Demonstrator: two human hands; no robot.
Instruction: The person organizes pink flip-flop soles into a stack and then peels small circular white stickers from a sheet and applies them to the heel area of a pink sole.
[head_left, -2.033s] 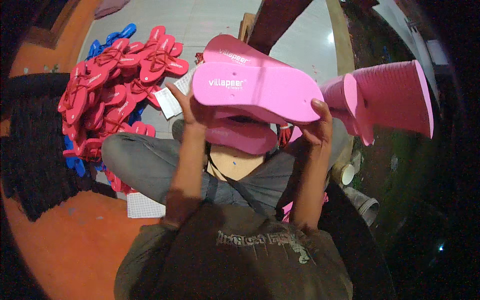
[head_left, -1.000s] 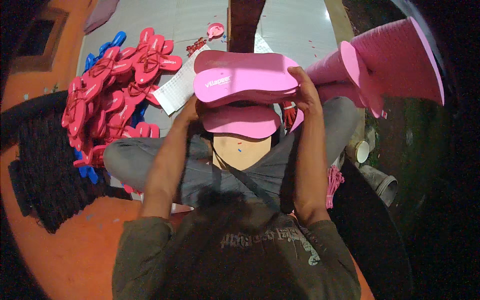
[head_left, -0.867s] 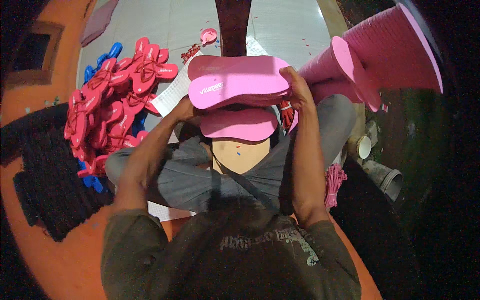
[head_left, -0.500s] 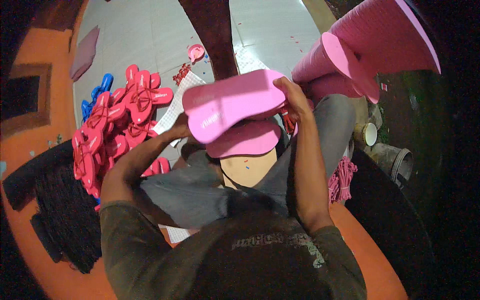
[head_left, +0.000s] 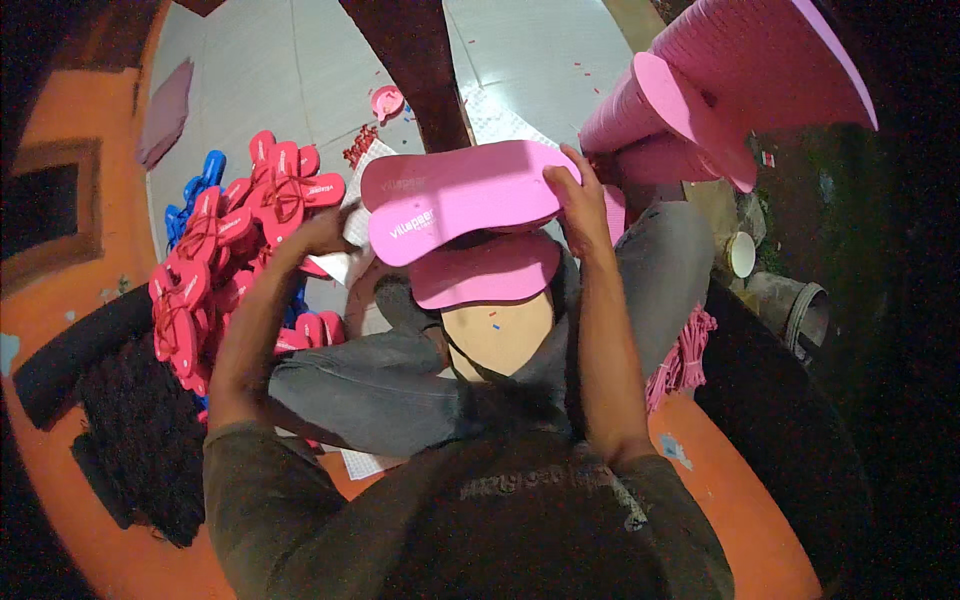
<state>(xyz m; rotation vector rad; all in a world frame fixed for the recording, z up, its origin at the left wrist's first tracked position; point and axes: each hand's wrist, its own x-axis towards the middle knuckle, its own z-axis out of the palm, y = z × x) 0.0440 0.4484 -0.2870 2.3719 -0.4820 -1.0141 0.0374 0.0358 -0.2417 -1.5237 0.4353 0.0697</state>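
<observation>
Pink soles held mid-frame above the lap, a small stack. Right hand clamped on the stack's right end, fingers curled over the edge. Left hand at the left end, mostly hidden behind it; grip impossible to tell. Probably light, bendy foam, not fragile; best gripped at both ends. Red sandals heaped at left, taller pink stack upper right.

Both arms raised; left hand and right hand curled, gripping.
</observation>
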